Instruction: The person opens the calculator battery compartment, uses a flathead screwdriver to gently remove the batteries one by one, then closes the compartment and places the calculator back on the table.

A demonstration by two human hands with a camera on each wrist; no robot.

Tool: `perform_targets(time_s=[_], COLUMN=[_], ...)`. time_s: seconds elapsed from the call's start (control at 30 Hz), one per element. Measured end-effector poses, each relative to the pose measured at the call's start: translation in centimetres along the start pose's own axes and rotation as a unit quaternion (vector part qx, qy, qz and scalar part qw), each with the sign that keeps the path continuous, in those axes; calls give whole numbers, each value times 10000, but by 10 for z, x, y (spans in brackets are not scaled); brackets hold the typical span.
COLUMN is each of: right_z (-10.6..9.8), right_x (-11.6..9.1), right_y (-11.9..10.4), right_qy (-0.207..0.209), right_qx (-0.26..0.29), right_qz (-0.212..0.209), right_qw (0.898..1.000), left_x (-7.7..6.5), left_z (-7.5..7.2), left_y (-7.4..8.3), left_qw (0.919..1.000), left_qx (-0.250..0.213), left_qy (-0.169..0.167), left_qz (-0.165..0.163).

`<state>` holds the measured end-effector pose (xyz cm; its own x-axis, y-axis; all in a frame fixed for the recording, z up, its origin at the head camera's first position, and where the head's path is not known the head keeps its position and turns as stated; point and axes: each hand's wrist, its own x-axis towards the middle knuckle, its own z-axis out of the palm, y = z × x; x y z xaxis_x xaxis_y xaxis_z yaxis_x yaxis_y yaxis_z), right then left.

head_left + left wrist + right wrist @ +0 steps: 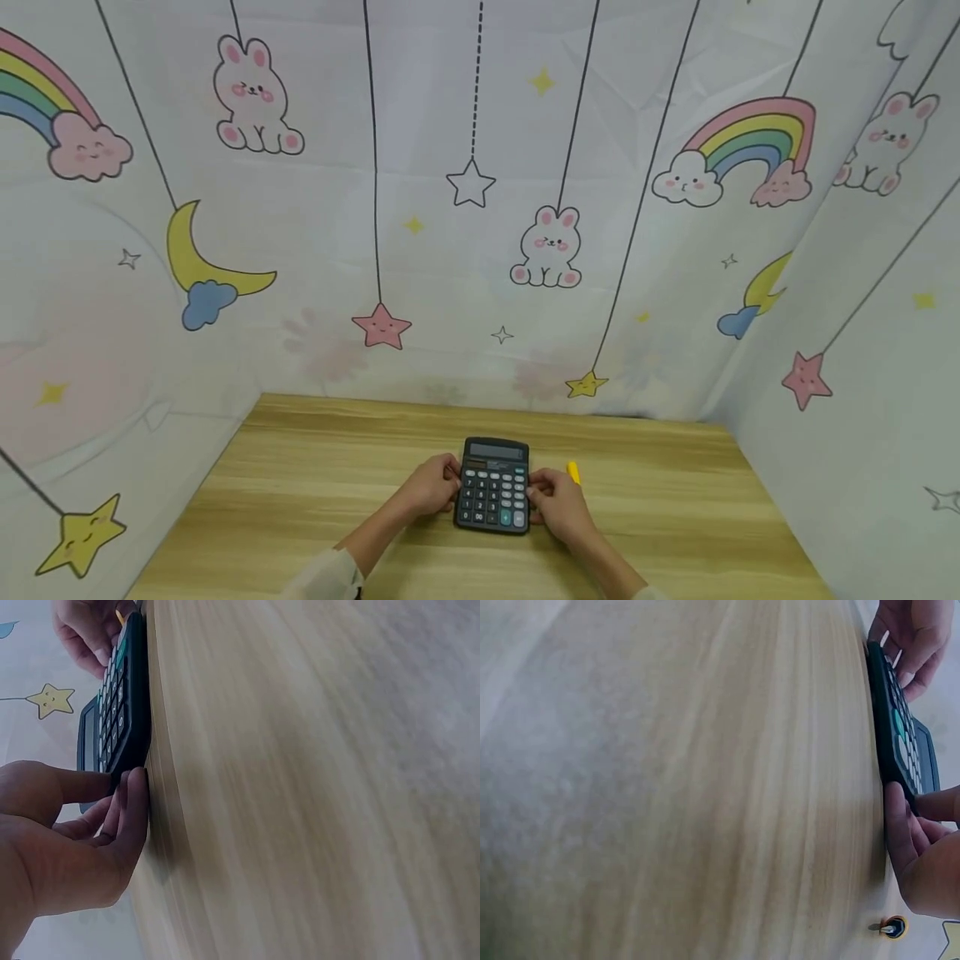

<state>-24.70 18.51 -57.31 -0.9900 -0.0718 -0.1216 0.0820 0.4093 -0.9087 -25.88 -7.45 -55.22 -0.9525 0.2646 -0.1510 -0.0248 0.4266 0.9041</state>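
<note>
A black desk calculator (492,486) with white-marked keys and a display at its far end is held between both hands. My left hand (432,485) grips its left edge, and my right hand (558,502) grips its right edge. In the left wrist view, the thumb of the left hand (75,840) lies on the top face of the calculator (124,712) with the fingers beneath its edge. The right wrist view shows the right hand (930,855) pinching the other edge of the calculator (900,727) in the same way, close to the tabletop.
A yellow tool-like object (573,472) lies beside the right hand; the right wrist view shows its round end (893,927) with a metal tip. The wood-grain table (337,433) meets a patterned cloth backdrop (322,250) at the back and sides.
</note>
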Motion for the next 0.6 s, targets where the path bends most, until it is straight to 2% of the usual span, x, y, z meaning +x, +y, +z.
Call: perform_targets(time_s=[0.33,0.5,0.6], right_z=[-3,-5,-8], right_x=[-1,-3,-3], right_y=[-8,-12,-15], right_qy=[127,194,370], right_qx=[102,193,100], right_qz=[-107,-227,-400], right_qw=[9998,9994,9985], left_x=[1,1,1], left_z=[5,6,6], left_y=[10,11,14], left_qw=[9995,9991,9989], left_qx=[138,150,145], left_qy=[265,399,453], left_qz=[-136,-84,7])
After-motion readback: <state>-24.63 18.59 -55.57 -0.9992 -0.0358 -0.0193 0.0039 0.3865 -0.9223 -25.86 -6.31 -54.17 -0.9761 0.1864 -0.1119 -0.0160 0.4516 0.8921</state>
